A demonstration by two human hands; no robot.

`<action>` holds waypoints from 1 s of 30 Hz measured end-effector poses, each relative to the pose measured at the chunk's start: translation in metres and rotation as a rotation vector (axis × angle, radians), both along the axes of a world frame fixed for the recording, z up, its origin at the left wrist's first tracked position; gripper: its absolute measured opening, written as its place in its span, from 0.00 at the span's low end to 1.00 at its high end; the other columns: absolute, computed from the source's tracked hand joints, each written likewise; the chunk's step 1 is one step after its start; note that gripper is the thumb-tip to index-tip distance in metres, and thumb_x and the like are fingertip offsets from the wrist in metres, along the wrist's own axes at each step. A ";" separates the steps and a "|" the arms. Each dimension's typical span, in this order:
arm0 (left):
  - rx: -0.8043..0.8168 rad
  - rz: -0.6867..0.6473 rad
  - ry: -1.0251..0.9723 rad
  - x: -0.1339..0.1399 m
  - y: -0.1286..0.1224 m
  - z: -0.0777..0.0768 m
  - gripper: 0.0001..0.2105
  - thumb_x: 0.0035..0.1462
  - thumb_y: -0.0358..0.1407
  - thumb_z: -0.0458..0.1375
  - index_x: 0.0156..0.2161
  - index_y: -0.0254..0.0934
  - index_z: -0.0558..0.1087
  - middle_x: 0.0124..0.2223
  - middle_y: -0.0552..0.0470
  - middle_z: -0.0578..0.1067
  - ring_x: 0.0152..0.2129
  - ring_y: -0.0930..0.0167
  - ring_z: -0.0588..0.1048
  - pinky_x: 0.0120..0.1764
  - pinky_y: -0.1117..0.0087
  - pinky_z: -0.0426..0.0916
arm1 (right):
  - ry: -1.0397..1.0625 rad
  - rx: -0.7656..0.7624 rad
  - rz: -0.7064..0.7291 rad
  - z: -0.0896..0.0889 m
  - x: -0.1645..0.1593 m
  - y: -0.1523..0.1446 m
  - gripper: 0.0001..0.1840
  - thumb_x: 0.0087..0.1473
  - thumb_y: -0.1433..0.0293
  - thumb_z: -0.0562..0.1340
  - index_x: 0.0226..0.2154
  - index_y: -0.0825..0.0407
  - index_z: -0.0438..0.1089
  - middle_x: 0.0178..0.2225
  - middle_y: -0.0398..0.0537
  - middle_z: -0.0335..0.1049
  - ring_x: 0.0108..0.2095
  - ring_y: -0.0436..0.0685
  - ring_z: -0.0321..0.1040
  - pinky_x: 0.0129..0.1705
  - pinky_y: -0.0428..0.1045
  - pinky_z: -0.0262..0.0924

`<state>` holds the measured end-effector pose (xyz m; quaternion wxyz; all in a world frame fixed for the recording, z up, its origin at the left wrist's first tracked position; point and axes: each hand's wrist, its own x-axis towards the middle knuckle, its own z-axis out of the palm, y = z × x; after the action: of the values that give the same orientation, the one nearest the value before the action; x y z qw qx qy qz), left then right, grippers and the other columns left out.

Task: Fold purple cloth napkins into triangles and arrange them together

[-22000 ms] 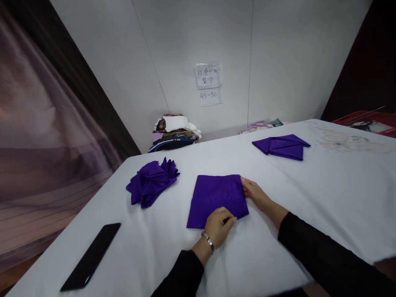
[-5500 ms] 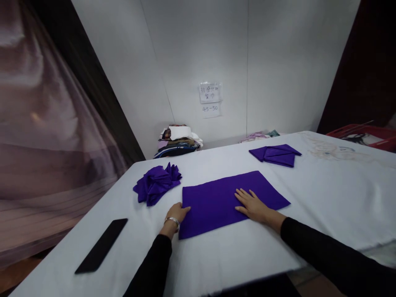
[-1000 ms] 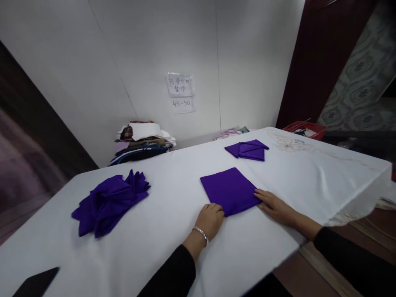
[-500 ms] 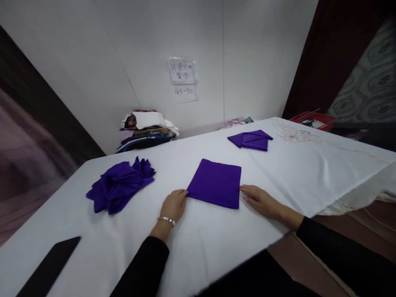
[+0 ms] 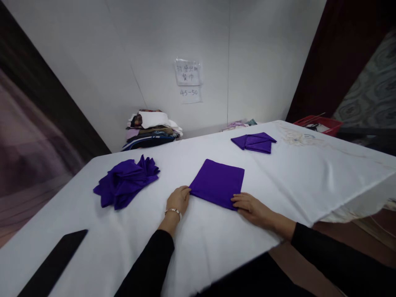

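A purple cloth napkin [image 5: 218,180], folded into a flat square, lies on the white-covered table in front of me. My left hand [image 5: 179,199] is at its left corner, fingertips closed on the edge; a silver bracelet circles that wrist. Across the near right corner lie the fingers of my right hand [image 5: 252,209], with the thumb at the near edge, pinching the corner. Another purple napkin [image 5: 126,181], gathered into a pleated shape, rests to the left. A third purple napkin [image 5: 255,142], folded flat with pointed sides, is farther back on the right.
The white tablecloth [image 5: 123,243] drops over the table's right side. A long black flat object [image 5: 54,264] lies at the front left. Beyond the table's back edge are a pile of folded clothes [image 5: 151,131] and a red basket [image 5: 332,128]. Handwritten paper signs [image 5: 188,74] hang on the wall.
My right hand has moved from the napkin's right edge to its near right corner, with its fingers now over the cloth. The left hand stays at the left corner. The view has shifted slightly.
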<state>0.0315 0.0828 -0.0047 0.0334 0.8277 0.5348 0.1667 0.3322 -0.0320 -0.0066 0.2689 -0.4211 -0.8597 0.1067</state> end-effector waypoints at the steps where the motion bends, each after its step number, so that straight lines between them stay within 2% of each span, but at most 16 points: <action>1: -0.005 0.014 -0.006 0.000 0.001 0.001 0.13 0.57 0.31 0.47 0.42 0.43 0.73 0.46 0.54 0.73 0.43 0.71 0.69 0.47 0.71 0.63 | 0.002 -0.009 0.010 0.002 -0.001 -0.001 0.15 0.55 0.71 0.54 0.45 0.48 0.68 0.49 0.51 0.66 0.52 0.57 0.59 0.54 0.58 0.53; 6: -0.013 0.046 -0.031 -0.001 0.001 0.005 0.11 0.55 0.30 0.49 0.39 0.41 0.73 0.41 0.54 0.75 0.39 0.71 0.69 0.45 0.71 0.63 | 0.001 -0.095 0.059 0.011 0.003 0.000 0.16 0.55 0.69 0.54 0.46 0.48 0.67 0.51 0.51 0.65 0.53 0.58 0.58 0.54 0.57 0.54; 9: -0.013 0.051 -0.057 -0.001 -0.001 0.006 0.12 0.53 0.28 0.50 0.40 0.40 0.73 0.41 0.54 0.75 0.39 0.71 0.69 0.45 0.71 0.62 | 0.017 -0.120 0.067 0.016 0.009 0.016 0.16 0.54 0.69 0.54 0.46 0.47 0.68 0.48 0.49 0.67 0.51 0.57 0.61 0.55 0.58 0.52; 14: -0.046 0.067 -0.102 0.000 -0.003 0.006 0.13 0.52 0.28 0.50 0.41 0.41 0.72 0.42 0.54 0.74 0.41 0.70 0.68 0.47 0.69 0.61 | 0.125 -0.180 -0.158 0.021 0.008 0.081 0.15 0.52 0.69 0.55 0.42 0.47 0.70 0.45 0.46 0.70 0.47 0.57 0.65 0.50 0.56 0.58; 19: -0.052 0.080 -0.089 -0.001 -0.001 0.004 0.10 0.55 0.31 0.50 0.40 0.39 0.72 0.40 0.53 0.74 0.39 0.70 0.68 0.45 0.69 0.61 | 0.129 -0.256 -0.414 0.023 -0.011 0.156 0.15 0.51 0.70 0.56 0.43 0.53 0.70 0.44 0.49 0.71 0.45 0.56 0.67 0.49 0.51 0.58; 25: -0.069 0.107 -0.103 -0.002 0.002 0.002 0.09 0.55 0.29 0.50 0.37 0.38 0.71 0.38 0.52 0.74 0.38 0.71 0.68 0.43 0.70 0.61 | 0.096 -0.268 -0.488 0.016 -0.035 0.215 0.18 0.51 0.70 0.57 0.45 0.57 0.68 0.47 0.55 0.68 0.48 0.61 0.64 0.50 0.51 0.55; 30: -0.110 0.158 -0.101 0.000 0.003 0.003 0.06 0.52 0.27 0.51 0.34 0.39 0.69 0.36 0.53 0.71 0.35 0.72 0.68 0.40 0.71 0.61 | 0.083 -0.308 -0.507 0.005 -0.049 0.245 0.19 0.48 0.72 0.59 0.45 0.56 0.68 0.41 0.53 0.72 0.41 0.59 0.68 0.42 0.49 0.59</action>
<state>0.0319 0.0859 -0.0013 0.0927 0.7703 0.6045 0.1808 0.2835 0.2135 -0.0013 0.2549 -0.6534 -0.6890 0.1826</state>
